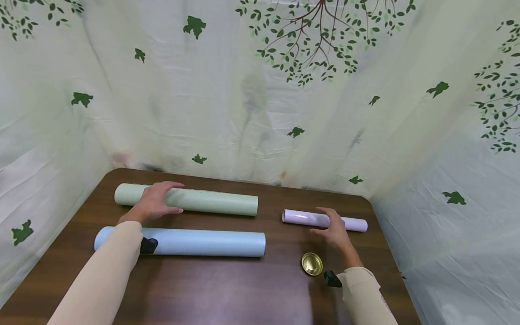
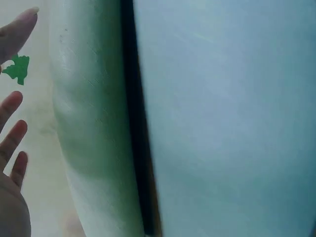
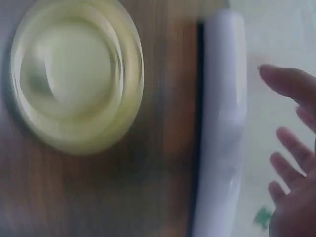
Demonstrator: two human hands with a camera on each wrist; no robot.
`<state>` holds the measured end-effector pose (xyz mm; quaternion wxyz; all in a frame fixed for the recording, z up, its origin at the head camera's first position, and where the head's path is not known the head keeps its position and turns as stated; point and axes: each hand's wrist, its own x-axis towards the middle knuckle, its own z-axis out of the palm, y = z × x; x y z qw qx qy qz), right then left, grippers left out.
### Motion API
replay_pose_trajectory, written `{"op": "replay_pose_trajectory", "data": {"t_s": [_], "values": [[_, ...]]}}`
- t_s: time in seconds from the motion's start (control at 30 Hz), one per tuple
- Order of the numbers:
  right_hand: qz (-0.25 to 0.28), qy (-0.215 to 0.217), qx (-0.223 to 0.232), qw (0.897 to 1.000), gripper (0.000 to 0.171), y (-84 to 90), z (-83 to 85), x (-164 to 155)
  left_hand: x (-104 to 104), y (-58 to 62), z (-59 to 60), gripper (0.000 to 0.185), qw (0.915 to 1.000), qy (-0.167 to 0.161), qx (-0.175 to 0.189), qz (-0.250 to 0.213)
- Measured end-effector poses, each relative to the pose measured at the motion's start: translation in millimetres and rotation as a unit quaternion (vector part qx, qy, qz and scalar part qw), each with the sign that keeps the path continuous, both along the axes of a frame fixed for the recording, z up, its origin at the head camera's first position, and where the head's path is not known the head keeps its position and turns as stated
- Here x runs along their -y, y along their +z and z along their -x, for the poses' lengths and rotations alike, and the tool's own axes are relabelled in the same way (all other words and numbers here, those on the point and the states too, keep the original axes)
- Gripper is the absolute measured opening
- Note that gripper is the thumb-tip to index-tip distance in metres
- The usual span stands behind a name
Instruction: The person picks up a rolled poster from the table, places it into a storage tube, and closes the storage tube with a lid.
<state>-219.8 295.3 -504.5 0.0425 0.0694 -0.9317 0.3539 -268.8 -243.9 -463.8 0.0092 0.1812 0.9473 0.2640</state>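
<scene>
Three rolls lie on the dark wooden surface (image 1: pixel 227 289), all with their long axes running left to right across the person's view. The left hand (image 1: pixel 156 201) rests on top of the green roll (image 1: pixel 211 201), near that roll's left end, with its fingers (image 2: pixel 12 133) straight and spread rather than curled round it; the left wrist view shows them splayed beyond the roll's far side. The green roll is the farthest from the person on the left half, and the longer blue roll (image 1: pixel 203 242) lies parallel to it, just nearer the person, with a narrow strip of bare wood between the two. The left forearm crosses over the blue roll to reach the green one.

The right hand (image 1: pixel 335 228) sits over the middle of the short lilac roll (image 1: pixel 300 218), which lies on the right half, well apart from the other two. Its fingers (image 3: pixel 291 143) are loosely apart and extended past the roll; whether they press on it cannot be told. A small round gold lid (image 1: pixel 312 263) lies on the wood just nearer the person than this hand. A pale cloth (image 1: pixel 260 113) printed with green leaves hangs behind.
</scene>
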Motion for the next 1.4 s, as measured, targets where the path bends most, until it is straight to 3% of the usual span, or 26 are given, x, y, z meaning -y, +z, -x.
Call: {"op": "replay_pose_trajectory", "data": {"t_s": [0.17, 0.4, 0.87, 1.4], "values": [[-0.028, -0.010, 0.006, 1.000, 0.069, -7.1, 8.7, -35.3, -2.7, -1.0, 9.7, 0.074, 0.9991, -0.003, 0.035, -0.025], [-0.083, -0.032, 0.024, 0.996, 0.071, -18.9, 13.9, -55.9, -2.4, -2.8, 19.2, 0.074, 0.9988, -0.010, 0.048, 0.005], [-0.123, -0.049, 0.040, 0.990, 0.067, -30.6, 20.2, -65.2, 11.0, -24.8, 29.6, 0.075, 0.9967, 0.020, 0.070, 0.037], [-0.138, -0.073, 0.054, 0.986, 0.051, -35.3, 20.6, -65.4, 8.4, -32.2, 32.1, 0.065, 0.9952, 0.028, 0.074, 0.056]]}}
